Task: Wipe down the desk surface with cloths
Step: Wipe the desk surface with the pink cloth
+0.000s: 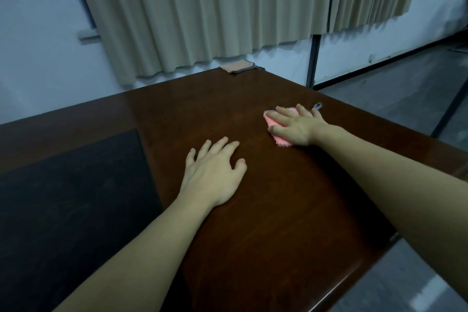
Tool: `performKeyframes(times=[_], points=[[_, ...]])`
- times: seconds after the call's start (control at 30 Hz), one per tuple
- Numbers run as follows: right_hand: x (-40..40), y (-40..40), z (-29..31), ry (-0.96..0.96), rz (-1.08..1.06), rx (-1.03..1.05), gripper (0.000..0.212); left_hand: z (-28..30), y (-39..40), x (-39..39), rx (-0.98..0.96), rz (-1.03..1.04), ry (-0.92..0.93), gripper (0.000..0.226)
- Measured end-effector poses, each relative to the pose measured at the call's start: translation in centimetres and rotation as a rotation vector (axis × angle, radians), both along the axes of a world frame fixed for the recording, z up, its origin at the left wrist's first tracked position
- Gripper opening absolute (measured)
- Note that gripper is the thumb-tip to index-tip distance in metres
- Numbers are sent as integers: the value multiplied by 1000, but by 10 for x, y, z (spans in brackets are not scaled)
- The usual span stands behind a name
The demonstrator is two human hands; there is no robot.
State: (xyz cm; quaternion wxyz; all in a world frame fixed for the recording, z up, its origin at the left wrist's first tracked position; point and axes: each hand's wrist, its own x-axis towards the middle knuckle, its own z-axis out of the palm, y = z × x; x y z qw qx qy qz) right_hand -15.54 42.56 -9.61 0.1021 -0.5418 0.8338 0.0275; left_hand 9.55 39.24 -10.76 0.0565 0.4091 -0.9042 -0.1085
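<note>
A dark brown, glossy wooden table (266,210) fills most of the view, its far corner pointing toward the beige pleated curtains (202,7) that hang in front of a pale wall.

The right hand (295,125) lies palm down on a fluffy pink cloth (274,123), near the table's right edge. Its fingers (285,111) are straight and spread, pressing the cloth flat against the wood rather than curling round it. The cloth shows at the fingertips and below the thumb, where its fuzzy edge sticks out; the rest is hidden under the palm. A small grey-and-white patterned tab (317,106) pokes out just beyond the little finger, though whether it belongs to the cloth cannot be told.

The left hand (215,172) rests palm down on the bare wood, well apart from the cloth and closer to the person. Its fingers (219,144) are loosely spread and nearly straight, holding nothing.

A second folded cloth, peach on top with a grey edge (239,66), lies at the far corner of the table, just under the curtain hem. To the left, a matte black rectangular mat (71,197) covers part of the tabletop. A grey tiled floor (379,99) shows beyond the right edge.
</note>
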Motion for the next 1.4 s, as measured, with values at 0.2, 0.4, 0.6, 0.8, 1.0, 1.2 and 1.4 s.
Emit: performKeyframes(times=[0.2, 0.4, 0.6, 0.8, 1.0, 1.2, 1.4], points=[[26, 21, 0, 4, 65, 12, 62, 0, 1, 1, 5, 2, 8, 56], [89, 80, -1, 27, 244, 21, 60, 1, 4, 3, 1, 10, 70, 58], [107, 91, -1, 1, 261, -5, 61, 8, 8, 19, -59, 21, 153, 58], [85, 42, 0, 21, 120, -19, 63, 12, -1, 53, -49, 36, 53, 55], [81, 2, -3, -11, 36, -37, 63, 8, -12, 93, -62, 71, 22, 54], [111, 33, -2, 5, 183, -31, 62, 8, -14, 118, -45, 97, 29, 54], [165, 74, -2, 15, 405, -26, 61, -1, -18, 128, -11, 123, 9, 56]])
